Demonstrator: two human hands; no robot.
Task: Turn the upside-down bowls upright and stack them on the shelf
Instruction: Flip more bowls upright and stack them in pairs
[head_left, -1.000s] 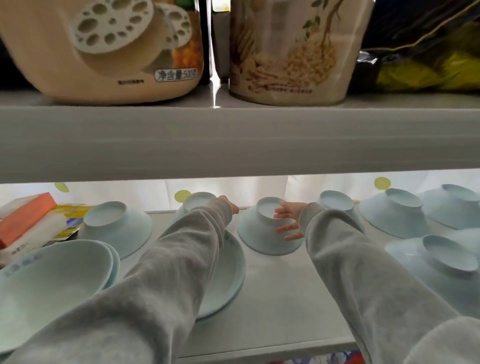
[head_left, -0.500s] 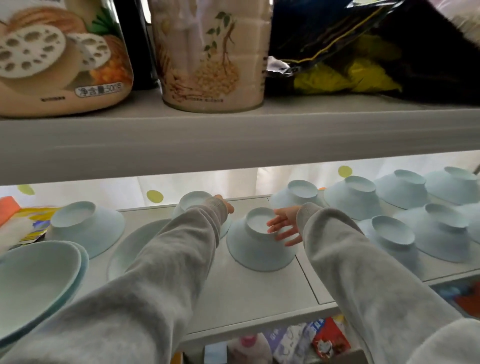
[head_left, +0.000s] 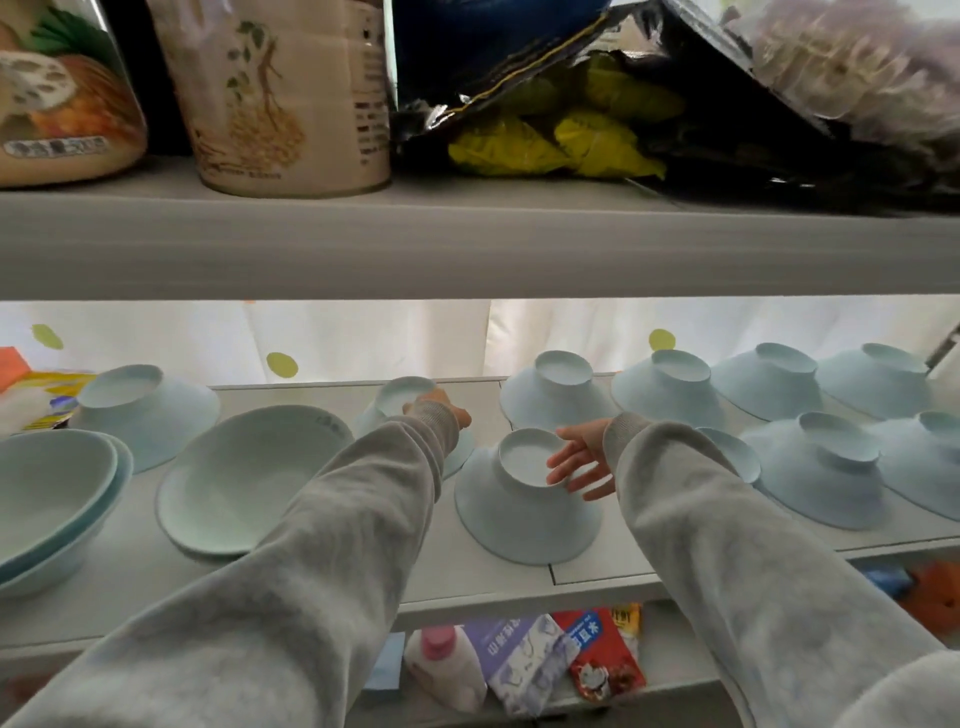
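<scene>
Several pale blue bowls stand on the white shelf (head_left: 467, 584). My right hand (head_left: 582, 462) lies with spread fingers against the foot ring of an upside-down bowl (head_left: 519, 514) near the front edge. My left hand (head_left: 441, 410), mostly covered by its grey sleeve, rests on a smaller upside-down bowl (head_left: 402, 397) further back; its fingers are hidden. An upright bowl (head_left: 244, 473) sits left of my left arm. At the far left is a stack of two upright bowls (head_left: 47, 499). More upside-down bowls stand at the back left (head_left: 140, 410) and in rows on the right (head_left: 821, 473).
The upper shelf board (head_left: 467, 244) hangs low above the bowls and carries tins and dark bags. Packets lie at the far left of the bowl shelf (head_left: 31, 384). Below it are a bottle (head_left: 441, 665) and snack packs.
The view has swung right and pulled back, bringing more upside-down bowls into sight on the right. Both hands stay on the same two bowls, and the right hand's fingers are spread wider.
</scene>
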